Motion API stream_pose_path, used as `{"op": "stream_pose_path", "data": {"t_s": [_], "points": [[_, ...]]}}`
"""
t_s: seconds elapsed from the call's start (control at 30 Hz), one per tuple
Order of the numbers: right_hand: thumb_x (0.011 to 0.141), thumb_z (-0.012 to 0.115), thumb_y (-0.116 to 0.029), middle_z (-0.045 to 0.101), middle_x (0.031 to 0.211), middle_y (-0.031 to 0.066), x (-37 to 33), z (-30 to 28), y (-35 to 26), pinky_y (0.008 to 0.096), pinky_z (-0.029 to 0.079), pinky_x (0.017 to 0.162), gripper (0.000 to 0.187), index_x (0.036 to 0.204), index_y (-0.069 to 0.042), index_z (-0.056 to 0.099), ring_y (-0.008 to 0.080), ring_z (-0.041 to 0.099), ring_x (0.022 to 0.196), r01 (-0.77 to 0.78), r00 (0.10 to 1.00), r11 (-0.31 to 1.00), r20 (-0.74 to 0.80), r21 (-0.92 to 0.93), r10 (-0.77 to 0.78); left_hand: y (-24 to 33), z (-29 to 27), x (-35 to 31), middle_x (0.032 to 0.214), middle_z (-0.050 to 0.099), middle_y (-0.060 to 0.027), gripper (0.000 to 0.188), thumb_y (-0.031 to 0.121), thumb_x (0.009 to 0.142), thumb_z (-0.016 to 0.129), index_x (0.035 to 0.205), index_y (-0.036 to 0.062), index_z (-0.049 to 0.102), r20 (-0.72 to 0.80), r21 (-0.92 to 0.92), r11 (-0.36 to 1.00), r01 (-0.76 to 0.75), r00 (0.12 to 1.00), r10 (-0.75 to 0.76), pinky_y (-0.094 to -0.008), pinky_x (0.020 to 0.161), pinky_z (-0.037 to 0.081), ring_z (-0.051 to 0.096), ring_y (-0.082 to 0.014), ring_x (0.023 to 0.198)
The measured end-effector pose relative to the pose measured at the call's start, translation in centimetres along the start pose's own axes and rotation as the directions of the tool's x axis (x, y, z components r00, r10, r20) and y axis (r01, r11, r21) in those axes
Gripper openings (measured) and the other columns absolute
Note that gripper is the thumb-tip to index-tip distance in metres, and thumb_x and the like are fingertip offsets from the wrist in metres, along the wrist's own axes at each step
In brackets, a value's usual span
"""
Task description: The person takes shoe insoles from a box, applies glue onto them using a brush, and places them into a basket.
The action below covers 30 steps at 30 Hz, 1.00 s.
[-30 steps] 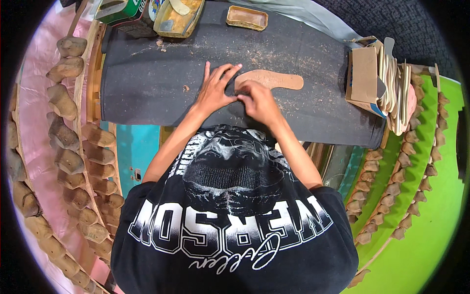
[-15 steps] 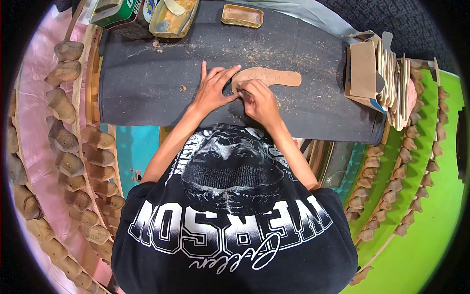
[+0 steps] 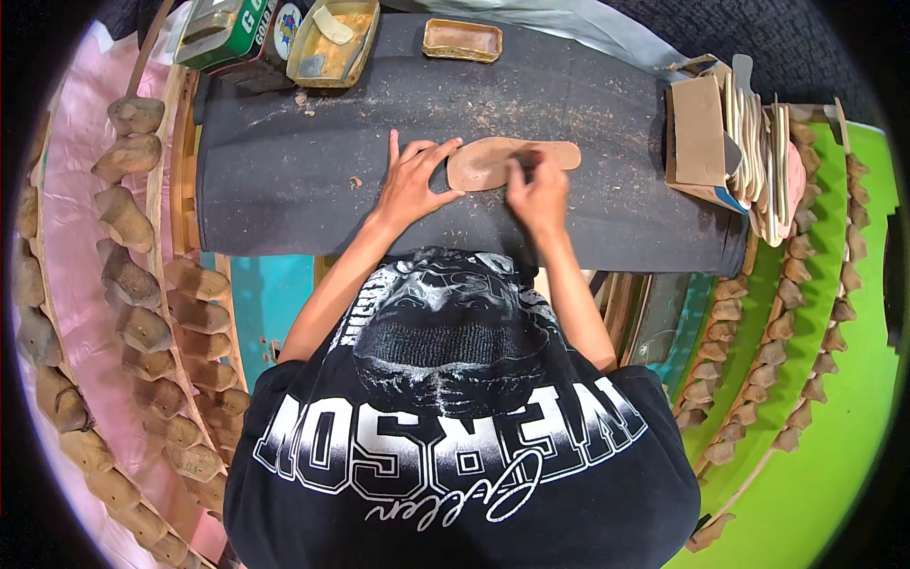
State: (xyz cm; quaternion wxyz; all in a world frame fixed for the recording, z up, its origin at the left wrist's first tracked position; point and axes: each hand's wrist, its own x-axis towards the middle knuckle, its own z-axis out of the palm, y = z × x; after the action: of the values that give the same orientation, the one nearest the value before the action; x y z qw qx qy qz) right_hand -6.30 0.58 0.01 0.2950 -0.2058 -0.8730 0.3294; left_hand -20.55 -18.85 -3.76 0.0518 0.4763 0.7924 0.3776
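Flat, tan, sole-shaped piece (image 3: 485, 165)

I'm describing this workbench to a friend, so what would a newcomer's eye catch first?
Probably the tan sole-shaped piece on the dark cloth, left hand at its left end, right hand over its right half. Next, rows of brown blocks line both sides, against pink sheeting at left and a bright green surface at right.

We have the sole (image 3: 486, 163) on the table (image 3: 284, 190) before us; a dish (image 3: 462, 54) lies behind it. A box (image 3: 696, 133) stands right.
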Motion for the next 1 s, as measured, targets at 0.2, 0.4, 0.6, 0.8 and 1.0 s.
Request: {"op": "stream_pose_path", "data": {"t_s": [0.2, 0.4, 0.6, 0.8, 1.0], "points": [[0.087, 0.077, -0.006, 0.070, 0.091, 0.0182, -1.8, 3.8, -5.1, 0.0451, 0.056, 0.070, 0.018, 0.099, 0.002, 0.066, 0.0365, 0.070, 0.078, 0.030, 0.992, 0.970, 0.111, 0.242, -0.058, -0.4, 0.5, -0.1, 0.128, 0.075, 0.0010, 0.095, 0.036, 0.072, 0.093, 0.157, 0.0236, 0.054, -0.021, 0.017, 1.000, 0.014, 1.000, -0.014, -0.0709, 0.129, 0.010, 0.061, -0.0253, 0.128], [0.090, 0.079, -0.011, 0.072, 0.089, 0.0210, 1.1, -2.1, 3.6, 0.0429, 0.055, 0.069, 0.020, 0.100, 0.002, 0.069, 0.0343, 0.072, 0.078, -0.281, 0.950, 0.960, -0.136, 0.010, 0.280, -0.1, 0.0, -0.1, 0.129, 0.076, 0.0014, 0.100, 0.031, 0.068, 0.097, 0.158, 0.0218, 0.052, -0.010, -0.002, 1.000, 0.014, 1.000, -0.014, -0.0684, 0.131, 0.008, 0.061, -0.0241, 0.128], [0.089, 0.072, -0.005, 0.071, 0.097, 0.0201, 2.4, -4.1, 4.3, 0.0474, 0.057, 0.078, 0.023, 0.110, 0.000, 0.065, 0.0398, 0.071, 0.088, -0.176, 0.966, 0.965, -0.223, -0.194, 0.131, 0.1, -0.1, 0.0, 0.128, 0.076, 0.0004, 0.100, 0.031, 0.068, 0.097, 0.157, 0.0207, 0.053, -0.002, 0.016, 1.000, 0.021, 1.000, -0.021, -0.0671, 0.131, 0.008, 0.062, -0.0242, 0.127], [0.087, 0.073, -0.006, 0.071, 0.094, 0.0196, 0.3, 4.9, -4.0, 0.0461, 0.060, 0.074, 0.024, 0.109, 0.000, 0.066, 0.0403, 0.072, 0.082, 0.118, 0.992, 0.993, -0.047, 0.025, -0.117, -0.4, 0.6, 0.1, 0.124, 0.075, -0.0023, 0.098, 0.032, 0.069, 0.097, 0.156, 0.0182, 0.054, -0.031, 0.023, 1.000, 0.009, 0.999, -0.008, -0.0669, 0.131, 0.009, 0.062, -0.0249, 0.127], [0.087, 0.076, -0.009, 0.074, 0.093, 0.0220, 3.5, -2.9, 4.0, 0.0493, 0.058, 0.076, 0.021, 0.104, 0.000, 0.068, 0.0427, 0.073, 0.085, -0.151, 0.979, 0.986, -0.152, -0.077, 0.138, 0.2, -0.1, 0.1, 0.123, 0.078, -0.0031, 0.101, 0.031, 0.066, 0.098, 0.155, 0.0164, 0.053, -0.020, 0.017, 0.999, 0.032, 0.999, -0.031, -0.0644, 0.131, 0.009, 0.062, -0.0267, 0.128]]}}
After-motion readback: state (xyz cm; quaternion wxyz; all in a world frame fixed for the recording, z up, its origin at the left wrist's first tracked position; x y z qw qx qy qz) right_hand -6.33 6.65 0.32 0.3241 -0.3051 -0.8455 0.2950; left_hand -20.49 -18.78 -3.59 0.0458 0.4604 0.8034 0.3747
